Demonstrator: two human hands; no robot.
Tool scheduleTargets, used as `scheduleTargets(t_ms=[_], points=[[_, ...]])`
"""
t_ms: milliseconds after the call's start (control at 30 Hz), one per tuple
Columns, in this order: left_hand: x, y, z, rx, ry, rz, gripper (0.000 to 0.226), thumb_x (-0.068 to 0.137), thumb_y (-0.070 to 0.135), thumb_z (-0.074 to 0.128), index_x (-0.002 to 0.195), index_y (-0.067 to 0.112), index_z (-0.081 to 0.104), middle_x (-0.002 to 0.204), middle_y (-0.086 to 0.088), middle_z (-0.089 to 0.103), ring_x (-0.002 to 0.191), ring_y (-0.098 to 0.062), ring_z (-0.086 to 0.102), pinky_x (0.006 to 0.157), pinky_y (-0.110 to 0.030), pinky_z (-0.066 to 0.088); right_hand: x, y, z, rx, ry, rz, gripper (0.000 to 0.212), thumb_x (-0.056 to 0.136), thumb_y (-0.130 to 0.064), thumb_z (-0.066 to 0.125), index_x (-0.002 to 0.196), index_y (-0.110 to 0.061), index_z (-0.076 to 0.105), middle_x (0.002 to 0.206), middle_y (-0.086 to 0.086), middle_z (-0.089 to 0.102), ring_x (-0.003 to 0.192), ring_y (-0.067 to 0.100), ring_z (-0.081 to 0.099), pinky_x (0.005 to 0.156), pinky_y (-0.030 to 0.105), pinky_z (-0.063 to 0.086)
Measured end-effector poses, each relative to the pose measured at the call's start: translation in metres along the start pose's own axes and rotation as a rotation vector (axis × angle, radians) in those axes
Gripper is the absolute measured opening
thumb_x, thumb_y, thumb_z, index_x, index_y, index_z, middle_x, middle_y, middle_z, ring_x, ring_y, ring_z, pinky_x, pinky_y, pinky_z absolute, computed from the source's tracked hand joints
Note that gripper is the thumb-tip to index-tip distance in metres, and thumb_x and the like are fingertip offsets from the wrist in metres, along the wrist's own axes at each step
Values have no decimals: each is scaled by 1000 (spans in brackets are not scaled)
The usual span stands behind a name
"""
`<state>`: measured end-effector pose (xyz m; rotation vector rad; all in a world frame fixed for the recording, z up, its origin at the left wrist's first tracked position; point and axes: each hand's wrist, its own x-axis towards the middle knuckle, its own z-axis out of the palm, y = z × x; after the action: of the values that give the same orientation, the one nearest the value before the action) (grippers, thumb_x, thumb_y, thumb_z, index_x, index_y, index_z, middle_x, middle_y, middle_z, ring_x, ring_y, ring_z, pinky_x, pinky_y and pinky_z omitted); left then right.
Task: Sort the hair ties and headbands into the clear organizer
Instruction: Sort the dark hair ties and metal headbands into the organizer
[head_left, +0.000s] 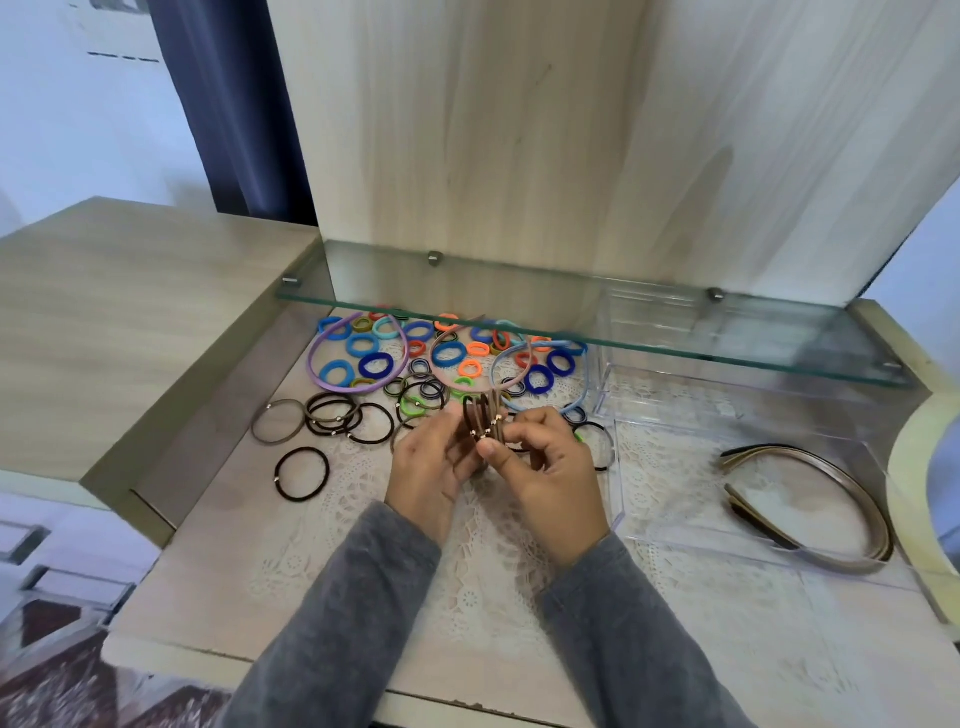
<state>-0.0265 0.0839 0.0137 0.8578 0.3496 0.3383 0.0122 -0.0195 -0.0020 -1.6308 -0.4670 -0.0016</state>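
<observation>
Head view: left hand (431, 467) and right hand (545, 478) pinch brown hair ties (480, 415) over lace-covered desk (208, 545).

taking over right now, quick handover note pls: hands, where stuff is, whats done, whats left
Hands: left hand and right hand both grip one bundle of brown hair ties above the lace mat.
Organizer: clear organizer stands at the right, its back part under the glass shelf.
Done: gold and black headbands appear to lie in its front tray.
Left: the held bundle, thin dark ties, colourful thick ties and pastel headbands, all loose on the surface.
</observation>
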Motion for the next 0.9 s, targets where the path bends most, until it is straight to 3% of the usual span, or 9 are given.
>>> scheduleTargets(t_ms=[200, 367, 633, 767, 900], points=[[-8, -3, 0, 103, -150, 57, 31, 82, 25, 52, 87, 7, 76, 104, -13, 71, 96, -19, 68, 70, -20, 54, 0, 2, -6, 3, -68, -22, 13, 73, -1, 76, 76, -12, 70, 86, -1, 55, 85, 2, 55, 83, 16, 42], [-6, -2, -2, 78, -166, 37, 32, 84, 21, 52, 96, -2, 70, 112, -16, 68, 109, -23, 63, 73, -22, 55, 0, 7, -5, -30, -106, -41, 7, 71, -14, 75, 75, -15, 70, 83, -9, 54, 84, 5, 54, 82, 16, 40], [-5, 0, -8, -50, -169, -18, 31, 86, 18, 49, 97, 0, 71, 117, -14, 66, 113, -20, 62, 72, -21, 54, -2, 14, -5, -190, -94, -158, 25, 78, -36, 66, 85, -13, 70, 86, -15, 49, 90, 17, 52, 84, 27, 42], [-4, -3, -8, 21, -171, -22, 36, 85, 22, 49, 104, -6, 64, 118, -15, 66, 114, -22, 61, 77, -21, 54, -1, 13, -5, -179, -77, -143, 17, 78, -36, 64, 79, -19, 67, 84, -17, 49, 89, 18, 53, 83, 30, 42], [-7, -4, -5, 74, -193, -6, 36, 84, 25, 49, 102, 2, 71, 113, -12, 69, 107, -20, 64, 74, -19, 53, -2, 13, -5, -158, -84, -141, 13, 77, -32, 67, 79, -19, 69, 84, -17, 51, 90, 18, 55, 84, 32, 44]])
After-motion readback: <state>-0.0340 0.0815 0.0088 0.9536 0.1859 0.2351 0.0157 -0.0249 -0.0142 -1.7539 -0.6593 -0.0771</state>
